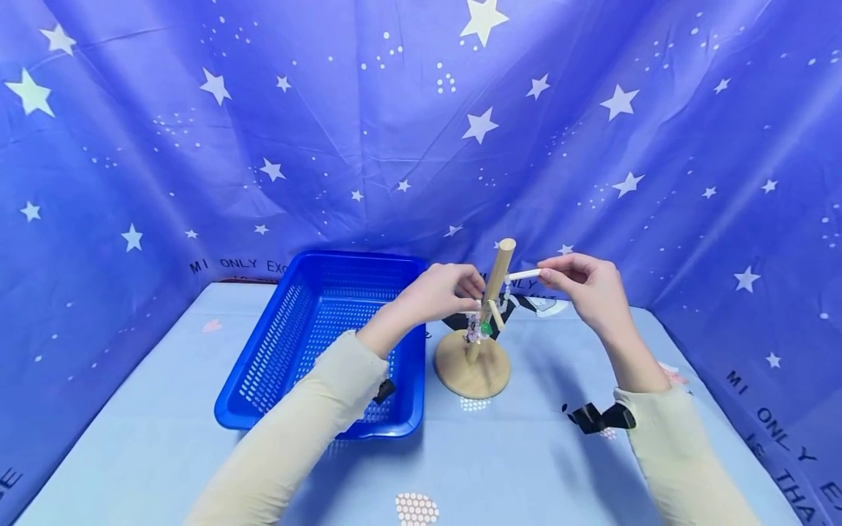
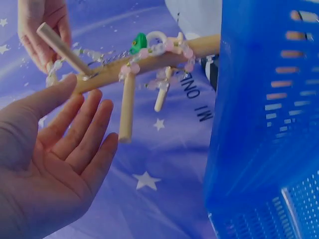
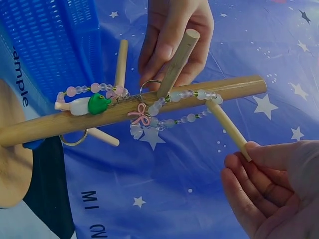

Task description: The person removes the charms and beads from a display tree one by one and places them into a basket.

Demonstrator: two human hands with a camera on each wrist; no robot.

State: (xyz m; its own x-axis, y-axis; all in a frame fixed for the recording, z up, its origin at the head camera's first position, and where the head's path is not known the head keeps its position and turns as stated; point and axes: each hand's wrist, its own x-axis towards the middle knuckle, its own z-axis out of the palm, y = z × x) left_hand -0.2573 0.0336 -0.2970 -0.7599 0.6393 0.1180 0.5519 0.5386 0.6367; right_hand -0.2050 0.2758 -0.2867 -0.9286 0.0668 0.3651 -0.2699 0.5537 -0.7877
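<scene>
A wooden stand with several side pegs rises from a round base. My right hand pinches the tip of one peg between thumb and fingers. Over that peg's root loops a pale beaded strap with a pink bow charm. My left hand is at the post's other side, fingers loosely extended; its thumb is close to the post, contact unclear. Lower hang a pink beaded strap and a green-headed figure charm.
A blue perforated basket stands left of the stand, beneath my left forearm. The light blue tablecloth runs to a starry purple curtain behind and at both sides.
</scene>
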